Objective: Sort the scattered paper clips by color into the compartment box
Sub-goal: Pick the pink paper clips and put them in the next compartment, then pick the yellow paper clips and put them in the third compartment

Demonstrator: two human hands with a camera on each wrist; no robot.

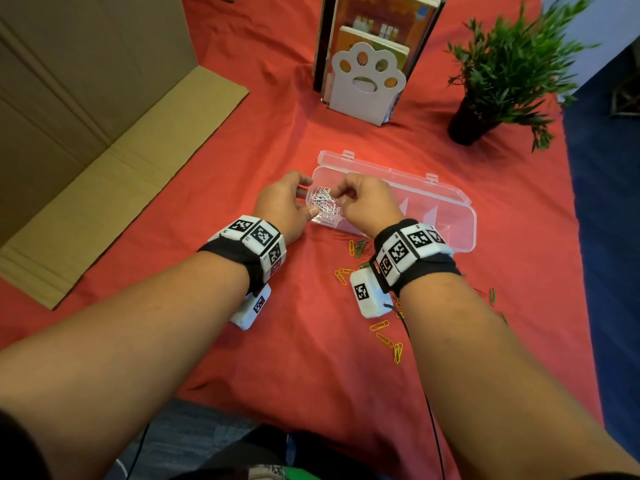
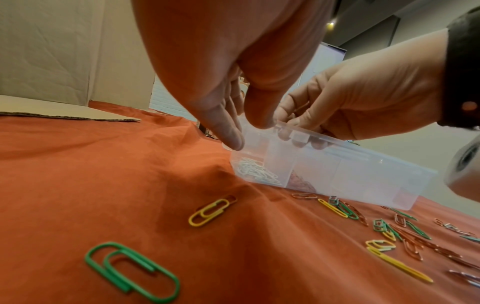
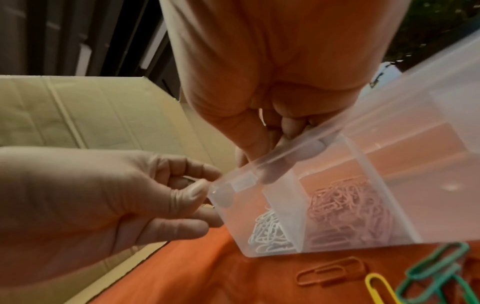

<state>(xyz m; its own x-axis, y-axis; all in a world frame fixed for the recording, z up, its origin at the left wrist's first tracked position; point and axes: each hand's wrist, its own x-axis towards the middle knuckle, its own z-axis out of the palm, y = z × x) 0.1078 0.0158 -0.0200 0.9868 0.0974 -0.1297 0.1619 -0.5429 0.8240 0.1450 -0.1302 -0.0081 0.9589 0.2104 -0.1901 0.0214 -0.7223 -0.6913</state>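
A clear compartment box (image 1: 450,216) lies with its lid open on the red cloth. Its leftmost compartment holds white paper clips (image 1: 323,199) (image 3: 270,232), and the one beside it holds reddish clips (image 3: 348,207). My left hand (image 1: 310,197) (image 2: 246,131) grips the box's left end, forefinger outside at the corner and thumb at the rim. My right hand (image 1: 341,195) (image 3: 270,156) reaches into the white compartment with its fingertips bunched together; no clip shows between them. Yellow clips (image 1: 379,325), green clips (image 1: 360,249) and orange clips (image 3: 332,271) lie scattered in front of the box.
A large flattened cardboard box (image 1: 86,116) covers the left side. A paw-shaped bookend with books (image 1: 367,81) stands behind the box, and a potted plant (image 1: 502,71) at the back right. The cloth ends at the right over blue floor (image 1: 606,237).
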